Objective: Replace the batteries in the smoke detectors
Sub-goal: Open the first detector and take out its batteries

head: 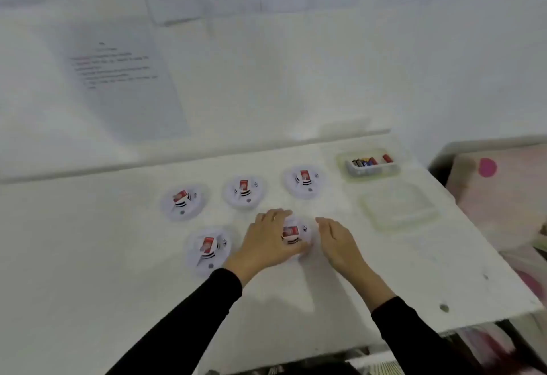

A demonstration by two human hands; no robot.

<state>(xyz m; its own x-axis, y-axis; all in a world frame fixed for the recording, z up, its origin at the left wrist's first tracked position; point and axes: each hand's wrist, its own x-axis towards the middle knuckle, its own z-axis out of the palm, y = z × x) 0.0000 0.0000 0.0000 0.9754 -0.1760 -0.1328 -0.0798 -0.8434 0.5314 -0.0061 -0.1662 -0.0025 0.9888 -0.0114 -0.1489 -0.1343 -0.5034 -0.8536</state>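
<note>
White round plastic smoke detector (pixel 296 232) lies at the near right of the group, and my left hand (pixel 266 241) grips it, fingers curled over its far rim and thumb at the near edge. My right hand (pixel 337 241) hovers just right of it, fingers straight and relaxed, holding nothing.

Procedure, as I judge it: steady the housing with the left hand, bring the right in to open the battery bay, and lift rather than slide, so the neighbours stay put.

Four other detectors (pixel 208 248) lie to the left and far side, each apart. On the white surface (pixel 88 256), far right, a clear plastic tub (pixel 373 171) holds loose batteries (pixel 365 162); a clear square lid (pixel 399 207) lies just nearer. Printed sheets (pixel 124 78) hang on the wall beyond.
</note>
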